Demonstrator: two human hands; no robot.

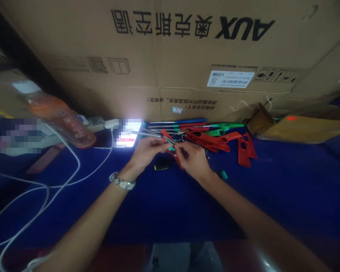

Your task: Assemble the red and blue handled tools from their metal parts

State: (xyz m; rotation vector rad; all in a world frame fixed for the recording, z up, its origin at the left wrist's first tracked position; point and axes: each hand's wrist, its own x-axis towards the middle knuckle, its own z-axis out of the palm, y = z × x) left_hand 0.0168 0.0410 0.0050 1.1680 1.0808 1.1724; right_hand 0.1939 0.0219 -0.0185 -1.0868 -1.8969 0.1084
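My left hand (149, 149) and my right hand (192, 158) meet over a blue cloth, both closed on one red plastic lighter shell (170, 147) with a teal part inside. The left fingers pinch its upper end, the right fingers grip its lower end. A watch sits on my left wrist (122, 182). Just behind the hands lies a heap of red and green long-nosed lighter parts (212, 136) with metal tubes. A small black and yellow piece (161, 167) lies under the hands.
A large cardboard box (170, 56) stands as a wall behind. An orange bottle (59, 117) lies at left beside a power strip and white cables (45, 189). A lit phone screen (129, 134) glows near the box. A wooden block (300, 128) is at right.
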